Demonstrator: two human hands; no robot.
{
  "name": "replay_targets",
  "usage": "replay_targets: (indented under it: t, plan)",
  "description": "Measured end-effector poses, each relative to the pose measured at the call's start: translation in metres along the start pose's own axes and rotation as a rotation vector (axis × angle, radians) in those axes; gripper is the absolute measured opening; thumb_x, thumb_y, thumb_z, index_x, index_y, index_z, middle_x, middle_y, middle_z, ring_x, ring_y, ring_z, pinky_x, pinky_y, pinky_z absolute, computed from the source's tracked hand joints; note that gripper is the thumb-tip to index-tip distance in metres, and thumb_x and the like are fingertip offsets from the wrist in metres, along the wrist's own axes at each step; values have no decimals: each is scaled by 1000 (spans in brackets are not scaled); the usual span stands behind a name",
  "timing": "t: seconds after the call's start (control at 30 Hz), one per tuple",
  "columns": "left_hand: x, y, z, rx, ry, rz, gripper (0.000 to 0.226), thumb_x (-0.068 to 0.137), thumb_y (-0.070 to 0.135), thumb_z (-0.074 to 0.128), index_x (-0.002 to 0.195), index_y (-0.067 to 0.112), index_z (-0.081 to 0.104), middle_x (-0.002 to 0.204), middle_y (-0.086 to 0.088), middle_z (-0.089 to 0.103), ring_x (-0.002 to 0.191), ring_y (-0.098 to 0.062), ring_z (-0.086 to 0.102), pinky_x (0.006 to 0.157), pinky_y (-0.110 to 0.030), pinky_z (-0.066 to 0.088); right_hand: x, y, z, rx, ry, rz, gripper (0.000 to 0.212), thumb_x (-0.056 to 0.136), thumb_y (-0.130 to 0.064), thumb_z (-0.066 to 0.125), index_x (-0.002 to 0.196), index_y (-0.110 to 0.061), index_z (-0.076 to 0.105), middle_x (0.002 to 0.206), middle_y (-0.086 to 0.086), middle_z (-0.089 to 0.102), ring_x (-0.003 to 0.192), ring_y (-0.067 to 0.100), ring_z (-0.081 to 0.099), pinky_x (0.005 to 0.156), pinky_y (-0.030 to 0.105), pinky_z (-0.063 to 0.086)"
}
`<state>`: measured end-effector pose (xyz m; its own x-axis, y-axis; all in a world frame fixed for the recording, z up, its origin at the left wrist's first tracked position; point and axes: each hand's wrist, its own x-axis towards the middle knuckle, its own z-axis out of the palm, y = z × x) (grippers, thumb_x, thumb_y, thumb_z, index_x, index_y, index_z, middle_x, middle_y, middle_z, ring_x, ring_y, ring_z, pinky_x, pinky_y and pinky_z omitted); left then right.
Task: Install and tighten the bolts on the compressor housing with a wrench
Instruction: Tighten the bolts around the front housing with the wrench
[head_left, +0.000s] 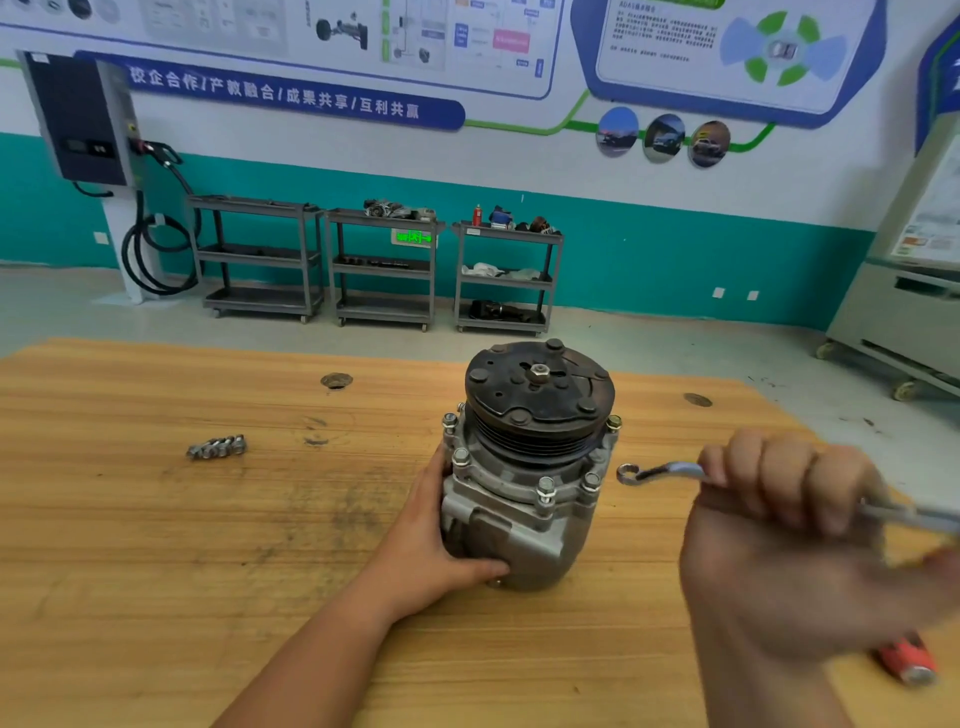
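Compressor housing (519, 519): steadied by my left hand (441, 540), curled round its side.
Wrench (660, 472): clenched in my right hand (779, 488), clear of the bolts (545, 488).
Technique: I seat the ring squarely before pulling.

The compressor (524, 467) is gray metal with a black round wheel on top. It stands up straight in the middle of the frame, and the left hand (441, 540) holds its side. Bolts (546, 487) stick up around its rim (the front one shows some thread). Spare bolts (217, 447) lie in a little pile at middle left. The silver wrench (660, 472), held in the right hand (779, 499), is just right of the compressor, not touching.
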<state>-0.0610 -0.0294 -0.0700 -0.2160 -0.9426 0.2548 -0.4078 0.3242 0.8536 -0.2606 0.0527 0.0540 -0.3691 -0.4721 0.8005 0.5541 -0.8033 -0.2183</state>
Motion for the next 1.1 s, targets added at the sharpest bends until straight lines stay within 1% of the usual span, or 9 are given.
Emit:
replay_targets:
  t: [0.13, 0.3, 0.43, 0.5, 0.63, 0.7, 0.83, 0.97, 1.1]
  plan:
    - [1, 0, 0, -2, 14, 5, 120, 38, 69, 80, 129, 65, 2, 147, 18, 31, 134, 1, 31, 104, -11, 25, 31, 7, -19, 129, 295, 429, 60, 84, -69, 21, 46, -24, 29, 46, -10, 14, 41, 7, 16, 38, 19, 23]
    - [0, 2, 0, -2, -1, -4, 128, 38, 72, 80, 138, 57, 2, 148, 14, 32, 136, -5, 31, 109, -21, 26, 46, 26, -28, 358, 393, 561, 62, 88, -64, 28, 45, -21, 32, 46, -9, 16, 40, 6, 16, 37, 18, 22]
    - [0, 2, -1, 5, 5, -23, 120, 36, 73, 81, 116, 78, -8, 144, 21, 28, 131, 2, 28, 95, 2, 19, 44, 30, -28, 473, 385, 613, 62, 89, -62, 29, 45, -19, 34, 47, -10, 16, 42, 5, 15, 36, 18, 25]
    - [0, 2, -1, -5, 8, -17, 124, 36, 71, 82, 129, 69, -1, 144, 20, 29, 132, 0, 30, 97, 2, 21, 44, 32, -26, 443, 359, 666, 62, 90, -63, 28, 45, -20, 34, 48, -10, 15, 43, 5, 14, 37, 18, 25]
    - [0, 1, -1, -25, -1, -14, 137, 37, 69, 82, 150, 33, 12, 147, 10, 36, 135, -8, 35, 113, -29, 30, 51, 33, -29, 337, 267, 748, 65, 91, -64, 22, 45, -21, 36, 46, -9, 16, 41, 5, 15, 36, 18, 24]
    - [0, 2, -1, -24, 3, -13, 135, 39, 63, 84, 150, 31, 15, 147, 8, 37, 135, -9, 36, 115, -36, 31, 55, 36, -30, 307, 240, 791, 65, 91, -64, 23, 44, -21, 35, 46, -9, 15, 40, 4, 14, 35, 18, 24]
    - [-1, 5, -1, -21, 16, -6, 130, 40, 60, 84, 148, 37, 17, 145, 11, 38, 134, -7, 37, 112, -31, 32, 58, 45, -30, 328, 284, 865, 65, 92, -64, 27, 44, -20, 34, 48, -10, 14, 41, 3, 12, 35, 16, 21]
    - [-1, 3, -1, 1, 27, -9, 135, 38, 64, 83, 150, 31, 16, 146, 9, 37, 135, -9, 36, 114, -36, 32, 50, 39, -28, 326, 333, 771, 65, 92, -65, 25, 45, -21, 33, 48, -11, 13, 42, 3, 12, 35, 17, 22]
    - [-1, 2, -2, 32, 47, -26, 136, 33, 72, 81, 148, 35, 19, 143, 13, 41, 132, -8, 40, 112, -37, 35, 18, 20, -27, 251, 364, 401, 65, 94, -60, 13, 47, -21, 33, 43, -10, 22, 40, 5, 22, 38, 19, 28]
